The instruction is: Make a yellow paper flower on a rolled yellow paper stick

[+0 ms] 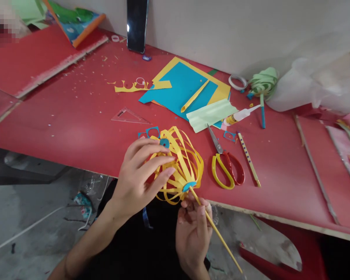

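You hold a yellow paper lantern (177,163) of curved strips at the near edge of the red worktop (76,116). Its long axis goes from the far blue disc (164,142) to the near blue disc (189,186), and a thin yellow stick (218,235) points from there near and right. Your left hand (140,175) is open, its fingertips touching the strips. Your right hand (194,229) is closed around the stick. To the right lie scissors (226,163) and a dotted pencil (249,158). Farther away lie blue paper (181,87) and a glue bottle (239,116).
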Action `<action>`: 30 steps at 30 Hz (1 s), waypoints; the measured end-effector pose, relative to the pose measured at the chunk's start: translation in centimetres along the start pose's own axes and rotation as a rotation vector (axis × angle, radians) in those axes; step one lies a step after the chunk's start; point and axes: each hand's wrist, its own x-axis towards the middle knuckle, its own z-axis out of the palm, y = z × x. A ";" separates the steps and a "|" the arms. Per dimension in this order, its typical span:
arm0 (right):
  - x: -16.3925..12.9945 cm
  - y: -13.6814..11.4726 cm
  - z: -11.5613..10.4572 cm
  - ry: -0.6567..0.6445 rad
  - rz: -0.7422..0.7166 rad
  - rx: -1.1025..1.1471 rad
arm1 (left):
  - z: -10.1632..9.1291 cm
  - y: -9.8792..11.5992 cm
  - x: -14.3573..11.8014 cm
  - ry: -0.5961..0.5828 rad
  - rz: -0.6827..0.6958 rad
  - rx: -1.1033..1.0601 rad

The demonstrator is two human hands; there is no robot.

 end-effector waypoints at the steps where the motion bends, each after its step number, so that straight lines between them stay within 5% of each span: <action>1: 0.0 0.0 0.0 0.001 -0.001 -0.008 | 0.1 0.0 0.0 -0.010 0.008 0.001; 30: 0.4 -0.8 0.3 0.053 0.136 0.111 | 0.0 0.3 0.1 -0.029 0.053 -0.031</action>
